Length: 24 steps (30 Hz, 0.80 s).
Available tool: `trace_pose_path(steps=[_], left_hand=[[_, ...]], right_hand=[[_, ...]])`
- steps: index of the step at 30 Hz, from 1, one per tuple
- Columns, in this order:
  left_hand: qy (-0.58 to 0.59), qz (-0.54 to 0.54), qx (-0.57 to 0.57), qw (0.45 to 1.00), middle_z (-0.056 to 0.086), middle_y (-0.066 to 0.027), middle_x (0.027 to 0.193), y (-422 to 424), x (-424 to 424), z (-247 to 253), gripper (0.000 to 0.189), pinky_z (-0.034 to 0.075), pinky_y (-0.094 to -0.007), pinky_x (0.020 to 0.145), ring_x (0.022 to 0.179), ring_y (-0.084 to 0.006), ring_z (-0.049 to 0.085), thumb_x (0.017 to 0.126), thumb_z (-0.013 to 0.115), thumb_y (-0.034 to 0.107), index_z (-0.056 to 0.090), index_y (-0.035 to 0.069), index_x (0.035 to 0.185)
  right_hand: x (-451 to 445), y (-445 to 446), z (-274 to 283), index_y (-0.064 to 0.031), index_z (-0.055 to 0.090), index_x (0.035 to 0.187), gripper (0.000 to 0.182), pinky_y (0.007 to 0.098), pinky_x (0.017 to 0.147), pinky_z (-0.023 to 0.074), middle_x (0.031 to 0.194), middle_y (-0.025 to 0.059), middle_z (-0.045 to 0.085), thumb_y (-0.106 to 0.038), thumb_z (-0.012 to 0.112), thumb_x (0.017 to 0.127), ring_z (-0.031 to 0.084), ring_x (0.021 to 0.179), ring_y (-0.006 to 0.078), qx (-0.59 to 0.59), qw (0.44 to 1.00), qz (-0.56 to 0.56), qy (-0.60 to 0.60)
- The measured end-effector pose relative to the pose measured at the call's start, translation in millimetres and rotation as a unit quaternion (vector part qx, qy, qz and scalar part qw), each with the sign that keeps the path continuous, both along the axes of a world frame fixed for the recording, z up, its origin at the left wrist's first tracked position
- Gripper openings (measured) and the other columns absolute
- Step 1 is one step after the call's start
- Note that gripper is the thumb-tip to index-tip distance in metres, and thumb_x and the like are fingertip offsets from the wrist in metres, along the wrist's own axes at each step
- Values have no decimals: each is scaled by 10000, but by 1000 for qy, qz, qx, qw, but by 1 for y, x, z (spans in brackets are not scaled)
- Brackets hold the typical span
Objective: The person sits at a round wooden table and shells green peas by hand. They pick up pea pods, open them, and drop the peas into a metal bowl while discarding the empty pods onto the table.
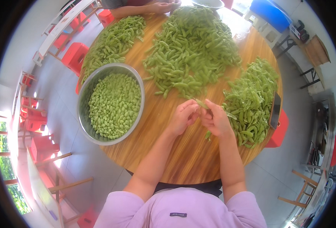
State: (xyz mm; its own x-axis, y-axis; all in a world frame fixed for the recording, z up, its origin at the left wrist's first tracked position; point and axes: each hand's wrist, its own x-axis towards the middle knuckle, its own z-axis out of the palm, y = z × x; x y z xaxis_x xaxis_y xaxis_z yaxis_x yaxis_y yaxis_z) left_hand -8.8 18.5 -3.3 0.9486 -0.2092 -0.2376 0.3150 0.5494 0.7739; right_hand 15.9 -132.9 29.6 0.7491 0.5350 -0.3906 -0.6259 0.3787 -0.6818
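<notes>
A green soybean pod (202,104) is between my two hands above the wooden table (156,136). My right hand (217,118) pinches it between thumb and forefinger. The fingertips of my left hand (184,117) close on its other side, the lower fingers curled. Ahead of the hands spreads a large heap of plump pods (193,54). Left of them stands a round steel basin (82,119) holding many shelled green beans (115,105). To the right lies a pile of flattened, partly split pods (250,105), close to my right hand.
Another pod pile (111,42) lies behind the basin. Across the table are another person's forearm and hand (159,8) and a pale bowl (209,4). A dark rectangular object (275,110) edges the right pile. Red stools (75,57) stand around the table.
</notes>
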Motion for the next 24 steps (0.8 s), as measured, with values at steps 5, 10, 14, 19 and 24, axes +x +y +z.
trace_pose_path(steps=[5, 10, 14, 19, 24], left_hand=[[-12, -8, 1, 1000, 483, -14, 712, 3, 0, -5, 129, 270, -187, 422, 525, -64, 399, 876, 451, 167, 493, 59, 819], [-14, -15, 9, 1000, 475, -9, 707, 2, -2, -7, 113, 256, -190, 417, 510, -64, 385, 859, 465, 157, 493, 55, 817], [4, -17, 15, 1000, 474, -10, 696, 1, -2, -3, 100, 246, -186, 413, 503, -62, 376, 846, 470, 144, 495, 52, 815], [2, -25, 9, 1000, 478, -17, 669, 3, -3, -6, 89, 281, -204, 448, 520, -82, 391, 824, 466, 123, 499, 47, 790], [-35, 17, 23, 999, 493, -27, 667, 1, -7, -11, 68, 308, -215, 487, 544, -98, 412, 808, 470, 99, 507, 48, 782]], right_hand=[[-2, 2, -8, -76, 503, 663, 337, 188, 392, 208, 536, -59, 354, -271, 478, 937, 276, 431, 35, 1, 1000, -7, 14], [-2, 3, -12, -79, 523, 676, 324, 183, 400, 209, 547, -64, 382, -283, 510, 927, 294, 443, 25, -4, 1000, -2, 6], [-2, -2, -19, -83, 533, 686, 319, 182, 408, 207, 552, -68, 385, -283, 509, 932, 294, 451, 17, -49, 998, 8, -35], [-1, -7, -14, -87, 532, 689, 321, 182, 406, 197, 542, -75, 365, -284, 497, 940, 279, 448, 14, -66, 995, 42, -60], [-4, -5, -19, -87, 526, 684, 336, 182, 397, 185, 536, -84, 340, -284, 472, 951, 254, 441, 15, 58, 995, 72, 29]])
